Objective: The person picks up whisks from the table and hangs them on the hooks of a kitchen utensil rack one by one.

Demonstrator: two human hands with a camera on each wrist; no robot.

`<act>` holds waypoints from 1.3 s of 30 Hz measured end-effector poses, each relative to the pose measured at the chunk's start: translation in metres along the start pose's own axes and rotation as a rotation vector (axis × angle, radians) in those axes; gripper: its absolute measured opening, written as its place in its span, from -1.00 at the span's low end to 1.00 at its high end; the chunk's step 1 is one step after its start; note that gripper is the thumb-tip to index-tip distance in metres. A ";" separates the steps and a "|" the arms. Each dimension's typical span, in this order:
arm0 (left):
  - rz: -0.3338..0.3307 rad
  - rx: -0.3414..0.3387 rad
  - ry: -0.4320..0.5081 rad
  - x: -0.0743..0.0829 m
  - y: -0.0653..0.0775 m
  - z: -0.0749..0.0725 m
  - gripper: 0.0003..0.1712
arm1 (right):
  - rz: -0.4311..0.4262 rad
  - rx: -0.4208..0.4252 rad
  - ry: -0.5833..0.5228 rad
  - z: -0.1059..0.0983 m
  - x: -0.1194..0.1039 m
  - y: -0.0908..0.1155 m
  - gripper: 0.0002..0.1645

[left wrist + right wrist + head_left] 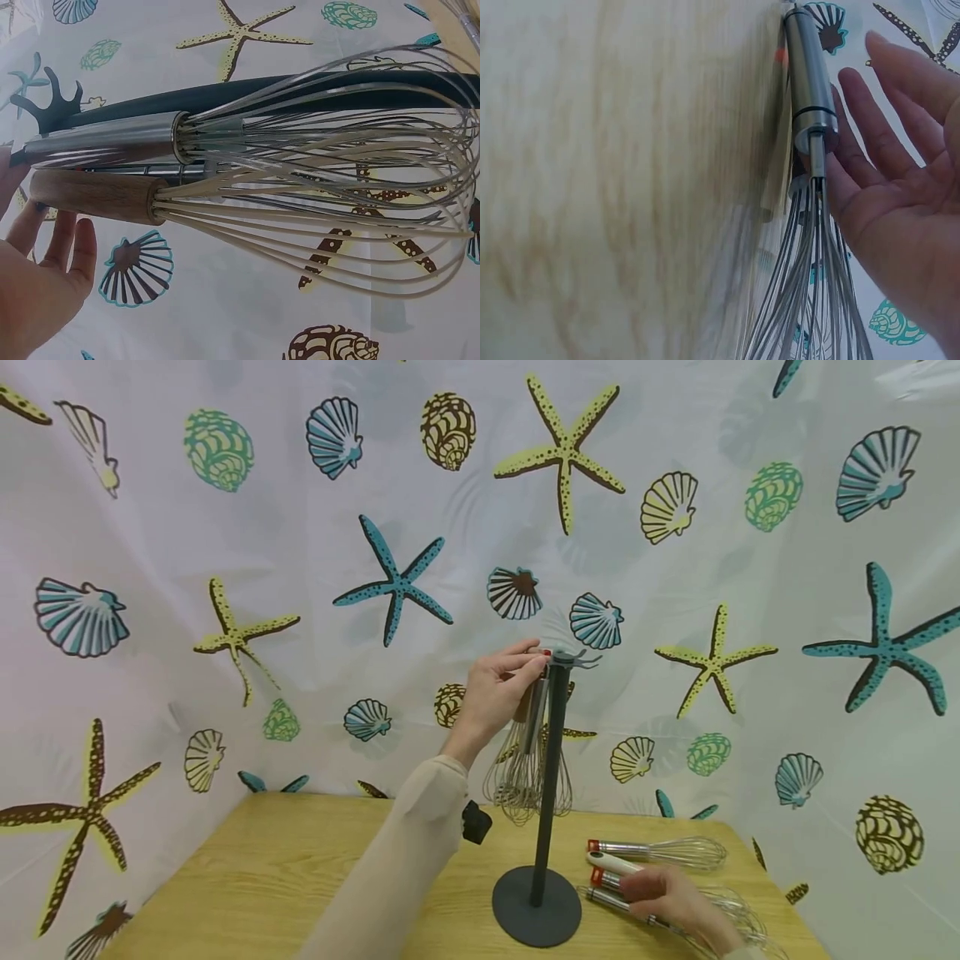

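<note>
Whisks [533, 718] hang in a bunch by the top of the dark stand [551, 777] before you, just to the left of its pole as your head camera sees it, their long axes close to vertical: handles up, wire loops down. In your left wrist view the same bunch runs across the picture, a steel handle [112, 142] and a wooden handle [101, 196] side by side at the left, the loops spreading to the right, nearly in line with the pole. Your left hand [502, 685] is up at the hooks [585, 662], thumb and fingertip narrowed on a red-ended whisk at its upper tip. More whisks [686, 853] lie on the wooden table [315, 852] to the right of the round base [537, 931]. The farthest lies almost sideways, red handle end toward the stand, loops pointing right; the nearer ones slant, handle ends toward the stand, loops toward you and right. Your right hand [667, 897] is over these, fingers apart beside a steel handle; whether they touch it, you cannot tell.
</note>
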State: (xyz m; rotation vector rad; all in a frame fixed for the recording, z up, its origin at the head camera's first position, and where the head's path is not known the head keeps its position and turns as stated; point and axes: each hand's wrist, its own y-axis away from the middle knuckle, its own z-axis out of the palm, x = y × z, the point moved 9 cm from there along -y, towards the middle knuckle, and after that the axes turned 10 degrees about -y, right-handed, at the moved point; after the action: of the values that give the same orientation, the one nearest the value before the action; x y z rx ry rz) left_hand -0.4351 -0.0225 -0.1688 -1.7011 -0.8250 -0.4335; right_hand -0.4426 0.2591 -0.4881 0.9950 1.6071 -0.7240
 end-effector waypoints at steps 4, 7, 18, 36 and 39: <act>-0.015 0.000 0.002 0.000 0.000 0.000 -0.64 | 0.036 -0.046 0.029 0.000 0.004 -0.001 -0.44; -0.018 -0.001 0.004 0.000 0.000 0.000 -0.65 | 0.049 -0.054 0.058 -0.001 0.006 -0.002 -0.46; -0.037 -0.011 0.020 0.000 0.002 0.003 -0.65 | 0.069 -0.109 0.095 0.003 0.009 0.002 -0.47; -0.011 0.013 0.039 -0.001 0.002 0.000 -0.68 | 0.043 -0.072 0.212 0.009 0.002 0.000 -0.57; -0.012 0.016 0.054 -0.001 0.002 0.001 -0.67 | 0.044 -0.051 0.181 0.009 -0.002 0.000 -0.55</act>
State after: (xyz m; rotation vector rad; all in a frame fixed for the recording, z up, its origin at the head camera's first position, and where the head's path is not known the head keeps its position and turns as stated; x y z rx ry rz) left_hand -0.4346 -0.0222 -0.1706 -1.6635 -0.7978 -0.4772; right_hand -0.4377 0.2509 -0.4887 1.0804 1.7451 -0.5739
